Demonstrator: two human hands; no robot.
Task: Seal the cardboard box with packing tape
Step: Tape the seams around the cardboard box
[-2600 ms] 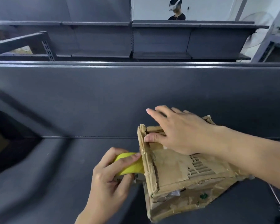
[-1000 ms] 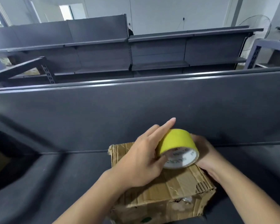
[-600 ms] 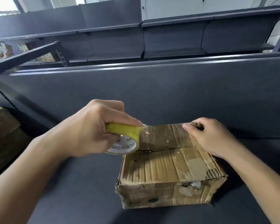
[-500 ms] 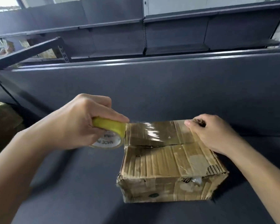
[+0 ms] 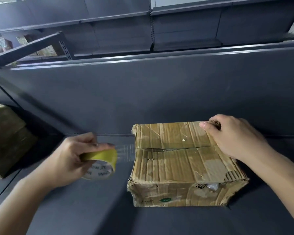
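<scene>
Grey shelf (image 5: 92, 209); box (image 5: 185, 163), tape (image 5: 102, 156) run left-right.

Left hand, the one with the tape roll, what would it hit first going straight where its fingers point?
Probably the left side of the cardboard box, near its top edge. The left hand, gripping the tape roll, points right at it, with only stretched tape between.
</scene>
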